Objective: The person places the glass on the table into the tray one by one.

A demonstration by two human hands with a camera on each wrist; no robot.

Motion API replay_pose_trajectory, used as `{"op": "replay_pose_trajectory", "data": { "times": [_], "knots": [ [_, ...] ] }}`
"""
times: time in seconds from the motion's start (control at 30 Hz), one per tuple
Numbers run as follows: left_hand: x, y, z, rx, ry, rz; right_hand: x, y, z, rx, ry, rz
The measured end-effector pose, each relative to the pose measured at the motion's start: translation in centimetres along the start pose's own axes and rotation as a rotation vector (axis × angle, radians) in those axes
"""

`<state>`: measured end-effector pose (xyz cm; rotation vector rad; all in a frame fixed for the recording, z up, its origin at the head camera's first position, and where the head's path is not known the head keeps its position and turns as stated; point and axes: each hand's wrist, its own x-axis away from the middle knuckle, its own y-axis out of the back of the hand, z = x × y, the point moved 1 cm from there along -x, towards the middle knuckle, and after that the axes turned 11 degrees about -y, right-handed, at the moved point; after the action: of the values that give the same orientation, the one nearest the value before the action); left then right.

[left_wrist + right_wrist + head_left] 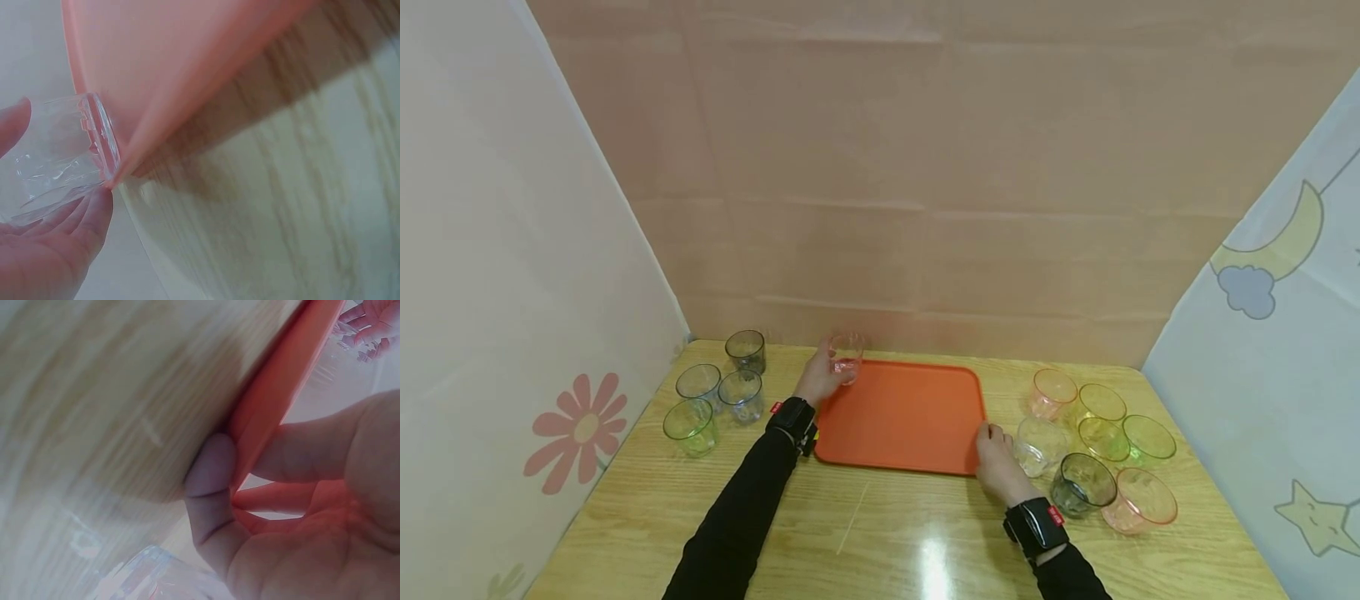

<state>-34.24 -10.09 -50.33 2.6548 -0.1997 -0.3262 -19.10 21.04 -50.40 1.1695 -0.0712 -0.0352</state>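
Observation:
A flat orange tray (902,421) with a low rim lies in the middle of the table. At its back left corner, my left hand (822,379) grips a clear drinking glass (847,346) between thumb and fingers. In the left wrist view the base of the glass is at the tray's corner; whether it rests there I cannot tell. My right hand (1000,467) pinches the tray's front right edge. Thumb and a curled finger sit on either side of the rim in the right wrist view, the finger beneath it. A clear glass (1040,450) stands just right of that hand.
On the left stand several tinted glasses, among them a green one (691,429) and a dark grey one (746,352). More cluster at the right, including a pink one (1142,504) and another dark grey one (1081,492). A papered wall (880,250) rises behind the table.

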Motion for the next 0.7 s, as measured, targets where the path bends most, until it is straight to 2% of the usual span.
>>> {"op": "replay_pose_trajectory", "data": {
  "times": [0.23,0.33,0.57,0.7],
  "knots": [
    [0.2,0.1,0.0,0.033,-0.027,-0.01,-0.1,-0.2,0.0,-0.004,0.02,-0.013],
    [0.5,0.2,-0.1,0.009,-0.051,-0.02,-0.1,-0.4,-0.1,0.004,0.018,-0.02],
    [2.1,1.0,-0.6,-0.034,-0.036,-0.082,-0.2,-0.8,-0.2,0.031,0.034,-0.066],
    [2.8,1.6,-0.7,-0.055,-0.054,-0.085,-0.2,-0.9,-0.3,0.052,0.04,-0.085]
  ]
}}
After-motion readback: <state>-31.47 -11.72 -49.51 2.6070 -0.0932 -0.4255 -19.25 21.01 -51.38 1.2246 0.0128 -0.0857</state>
